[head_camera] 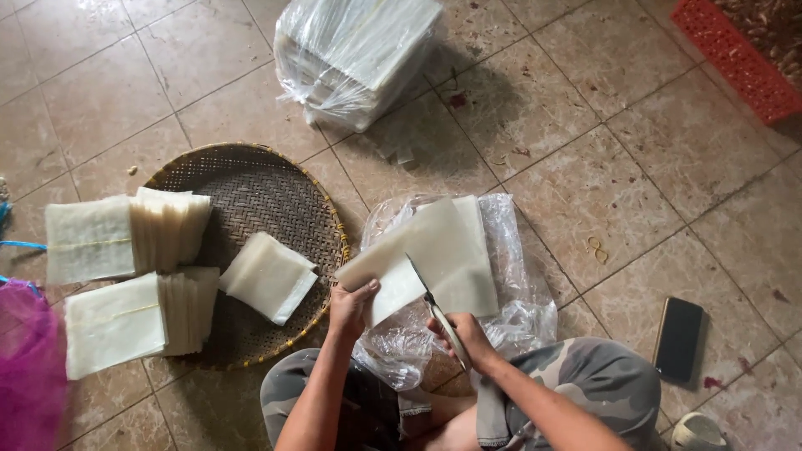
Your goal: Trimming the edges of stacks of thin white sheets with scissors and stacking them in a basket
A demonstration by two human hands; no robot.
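Note:
My left hand (pixel 351 307) grips the near edge of a stack of pale translucent square sheets (pixel 426 242), held tilted above a crumpled clear plastic bag (pixel 522 313). My right hand (pixel 468 334) holds scissors (pixel 433 302) whose blades are cutting into the stack from its near edge. More cut sheets lie under the stack on the bag. To the left, a round woven bamboo tray (pixel 259 192) carries a small stack of cut squares (pixel 269 277).
Two banded bundles of sheets (pixel 117 321) overhang the tray's left rim. A plastic-wrapped block of sheets (pixel 355 54) sits at the top. A dark phone (pixel 677 338) lies on the tile floor right of my knee; a red crate (pixel 735 58) is top right, pink mesh (pixel 29 367) far left.

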